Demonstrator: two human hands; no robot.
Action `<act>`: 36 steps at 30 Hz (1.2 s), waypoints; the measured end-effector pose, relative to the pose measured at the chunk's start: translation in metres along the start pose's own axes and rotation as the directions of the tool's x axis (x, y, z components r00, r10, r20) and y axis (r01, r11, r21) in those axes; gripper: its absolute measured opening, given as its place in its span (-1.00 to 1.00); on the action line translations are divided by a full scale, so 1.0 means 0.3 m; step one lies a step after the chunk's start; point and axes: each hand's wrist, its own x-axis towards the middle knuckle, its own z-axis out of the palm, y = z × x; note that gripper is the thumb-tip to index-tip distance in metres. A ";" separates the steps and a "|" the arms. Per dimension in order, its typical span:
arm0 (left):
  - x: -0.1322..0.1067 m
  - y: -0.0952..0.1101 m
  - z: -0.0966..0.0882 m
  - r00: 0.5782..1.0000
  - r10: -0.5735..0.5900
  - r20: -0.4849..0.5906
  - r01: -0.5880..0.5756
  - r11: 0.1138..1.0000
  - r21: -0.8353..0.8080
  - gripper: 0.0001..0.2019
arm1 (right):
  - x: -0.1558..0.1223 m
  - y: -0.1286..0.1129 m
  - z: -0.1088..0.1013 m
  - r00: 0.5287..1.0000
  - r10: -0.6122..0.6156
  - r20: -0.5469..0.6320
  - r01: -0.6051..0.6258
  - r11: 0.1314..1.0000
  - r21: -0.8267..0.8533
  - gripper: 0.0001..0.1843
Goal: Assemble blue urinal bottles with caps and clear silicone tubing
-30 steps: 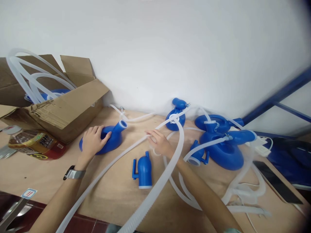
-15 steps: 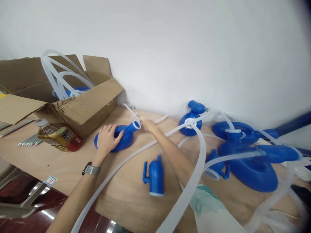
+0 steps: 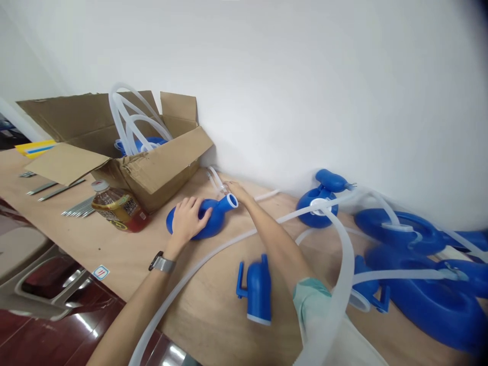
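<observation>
My left hand (image 3: 186, 218) is closed over the body of a blue plastic bottle (image 3: 213, 221), which lies on the table with its white-rimmed neck tilted up to the right. Just behind that neck, my right hand (image 3: 237, 190) has its fingers closed on the end of a thin whitish tube (image 3: 216, 176); the bottle's mouth partly hides the fingertips. A smaller blue piece with a handle (image 3: 259, 291) stands in front of my right forearm. Between it and the bottle, a long translucent hose (image 3: 206, 260) curves across the tabletop.
An open cardboard box (image 3: 171, 188) with coiled hoses (image 3: 125, 119) stands at the left against the wall. Before it are a drink bottle (image 3: 120, 207) and metal rods (image 3: 78, 207). More blue bottles (image 3: 423, 290) and hoses crowd the right side.
The view has swung left, so everything sits further right. My right hand has moved slightly back, behind the bottle's neck. My left hand stays on the bottle.
</observation>
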 end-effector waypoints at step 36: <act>0.008 -0.011 0.001 0.998 -0.005 0.060 0.003 1.000 0.025 -0.51 | -0.356 -0.105 -0.102 0.930 -0.268 -0.253 0.196 0.941 -0.276 -0.24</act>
